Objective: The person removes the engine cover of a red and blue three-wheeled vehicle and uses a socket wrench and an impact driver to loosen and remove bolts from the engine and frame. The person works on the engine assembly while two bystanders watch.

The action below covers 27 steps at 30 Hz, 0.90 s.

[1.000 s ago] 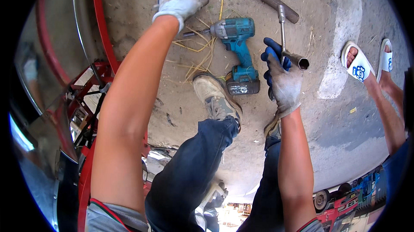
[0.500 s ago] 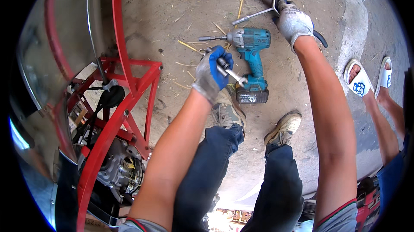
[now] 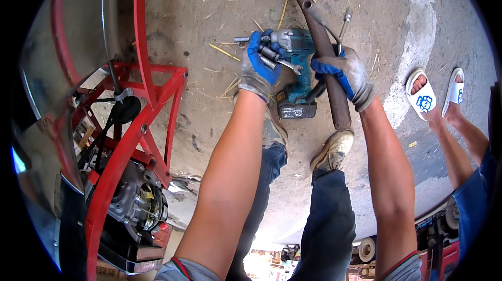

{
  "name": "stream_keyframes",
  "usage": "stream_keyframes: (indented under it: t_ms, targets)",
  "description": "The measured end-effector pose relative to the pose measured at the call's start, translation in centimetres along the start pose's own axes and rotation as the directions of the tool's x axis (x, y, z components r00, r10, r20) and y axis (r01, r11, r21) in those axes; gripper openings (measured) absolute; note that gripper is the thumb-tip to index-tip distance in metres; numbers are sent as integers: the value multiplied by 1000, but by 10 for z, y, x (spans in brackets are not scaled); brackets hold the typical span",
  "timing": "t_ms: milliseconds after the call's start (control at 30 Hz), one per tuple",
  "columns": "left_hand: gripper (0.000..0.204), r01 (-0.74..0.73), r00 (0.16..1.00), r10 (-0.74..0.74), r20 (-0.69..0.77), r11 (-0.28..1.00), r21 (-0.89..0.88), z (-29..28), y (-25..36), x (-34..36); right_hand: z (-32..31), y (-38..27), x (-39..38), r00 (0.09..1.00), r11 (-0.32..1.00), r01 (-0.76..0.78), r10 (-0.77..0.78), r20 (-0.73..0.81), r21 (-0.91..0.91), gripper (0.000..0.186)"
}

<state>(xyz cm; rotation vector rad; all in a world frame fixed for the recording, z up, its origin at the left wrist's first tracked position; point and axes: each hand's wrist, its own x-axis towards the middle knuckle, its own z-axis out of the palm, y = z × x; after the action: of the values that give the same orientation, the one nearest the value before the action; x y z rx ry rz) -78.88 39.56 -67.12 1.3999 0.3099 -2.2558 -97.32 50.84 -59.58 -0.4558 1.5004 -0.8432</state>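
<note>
My left hand (image 3: 256,74), in a grey and blue work glove, is closed around a small bundle: an open-end wrench (image 3: 293,66) and dark metal sockets (image 3: 270,54). My right hand (image 3: 351,74), gloved alike, grips the brown handle of a hammer (image 3: 320,35), whose steel head points away from me. It also holds a Y-shaped socket wrench (image 3: 345,21), with arms sticking out beside the handle. On the ground behind both hands lies a teal cordless impact driver (image 3: 299,88), partly covered by my left hand and the hammer.
A red metal frame (image 3: 149,106) with an engine (image 3: 130,200) stands at the left. Straw bits (image 3: 225,52) litter the concrete. My shoe (image 3: 334,150) is just below the hammer's end. At the right, another person's feet in white slides (image 3: 421,95) are close by.
My right hand has lifted the hammer off the ground and brought it nearer, along with the Y-shaped wrench. My left hand still holds its wrench and sockets.
</note>
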Motion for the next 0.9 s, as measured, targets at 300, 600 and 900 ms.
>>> stream_keyframes:
  t_ms: [300,600,900]
  targets:
    - [12,-237,958,247,-146,968,81,34,-69,-106,-1,5,-126,939,840,-170,298,-174,516,31]
    - [18,-424,889,371,268,888,177,10,-125,-222,-33,51,-276,879,749,-287,454,-147,597,25]
    - [18,-523,804,502,320,852,-23,63,-119,-468,-70,-4,-442,998,900,61,-57,23,-432,25]
